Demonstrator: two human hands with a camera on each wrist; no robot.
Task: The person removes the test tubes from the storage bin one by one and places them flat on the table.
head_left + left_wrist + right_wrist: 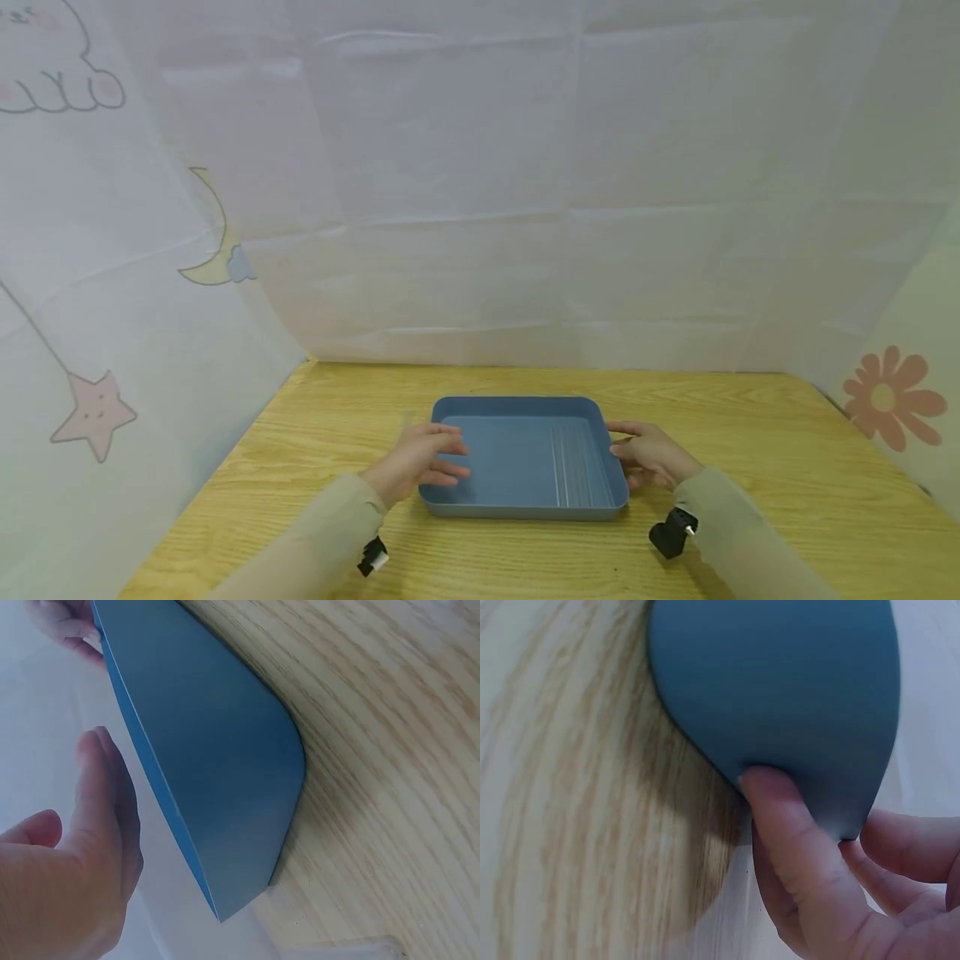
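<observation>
A shallow blue rectangular tray (510, 512) sits on the wooden table, its floor bare apart from several raised ridges toward the right. My left hand (422, 462) hovers over the tray's left edge, fingers loosely extended and holding nothing; the left wrist view shows this hand (82, 840) apart from the tray's wall (217, 750). At the opposite side, my right hand (651, 456) grips the tray's right wall. In the right wrist view a fingertip (769, 784) presses the outer wall low down, while the thumb (907, 840) is at the rim.
The wooden table (750, 450) extends around the tray. A pale cloth backdrop (525, 208) with printed cartoon shapes rises behind the table and along both sides. A small black device (672, 533) is strapped under the right wrist, with another dark piece (372, 556) under the left.
</observation>
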